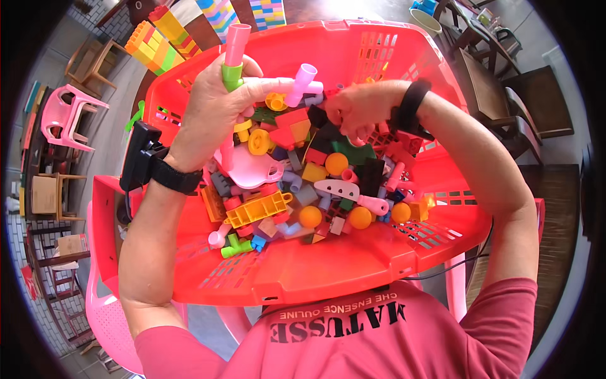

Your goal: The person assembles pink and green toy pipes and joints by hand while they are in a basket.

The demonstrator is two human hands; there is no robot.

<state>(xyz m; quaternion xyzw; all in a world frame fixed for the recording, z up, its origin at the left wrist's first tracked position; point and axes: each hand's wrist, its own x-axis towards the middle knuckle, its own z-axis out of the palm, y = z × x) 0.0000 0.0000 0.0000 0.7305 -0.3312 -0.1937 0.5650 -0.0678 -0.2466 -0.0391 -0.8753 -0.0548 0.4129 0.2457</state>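
Note:
My left hand (pixel 218 104) is closed around joined toy pipe pieces above the left side of a red basket (pixel 252 278). A pink tube (pixel 237 42) stands up from a green connector (pixel 232 76) in its grip. By the thumb tip is a pink branched connector (pixel 303 85); whether it joins the held pieces is hidden. My right hand (pixel 356 112) reaches down into the toy pile at the basket's far right, its fingers curled and blurred. Beneath the hands lie a yellow wheel (pixel 259 142), an orange ball (pixel 336 164) and a green piece (pixel 353 153).
In the basket are a toy knife (pixel 344 189), a yellow-orange block frame (pixel 259 210), a pink dish-shaped toy (pixel 249 167) and several orange balls. Stacked block towers (pixel 154 47) stand beyond its far left edge. A pink chair (pixel 69 117) is at left, wooden chairs (pixel 486 82) at right.

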